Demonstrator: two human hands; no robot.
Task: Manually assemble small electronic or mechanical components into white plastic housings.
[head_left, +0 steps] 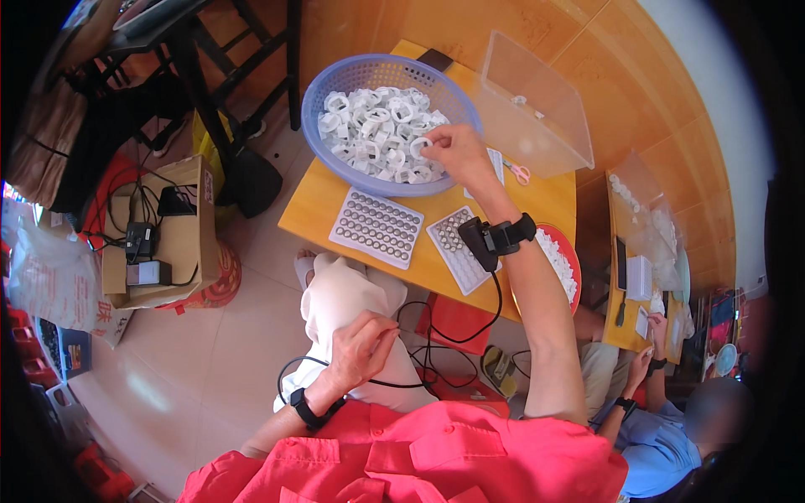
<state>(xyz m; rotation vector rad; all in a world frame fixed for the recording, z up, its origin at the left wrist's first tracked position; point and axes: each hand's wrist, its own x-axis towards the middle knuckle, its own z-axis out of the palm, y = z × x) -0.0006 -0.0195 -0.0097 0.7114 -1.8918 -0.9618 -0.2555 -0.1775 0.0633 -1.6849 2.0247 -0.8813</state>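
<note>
My right hand [459, 157] reaches over the right rim of a blue-purple plastic basket [331, 172]. Its fingertips are pinched at a white plastic ring [422, 148] on top of a heap of similar white ring-shaped parts [369, 126]. Low over my lap, my left hand [362, 345] is closed, thumb and fingers together; whatever it may hold is too small to make out. Between me and the basket lies a white tray [379, 220] with rows of round silver pieces. Beside it, partly under my right wrist, sits a second tray [470, 270], only partly filled with such pieces.
A red bowl of small white parts [557, 264] stands right of my forearm. Pink-handled scissors [520, 173] lie near a clear plastic bin [537, 109]. Black cables [428, 356] hang across my lap. A cardboard box [168, 243] stands left; a co-worker [654, 436] sits right.
</note>
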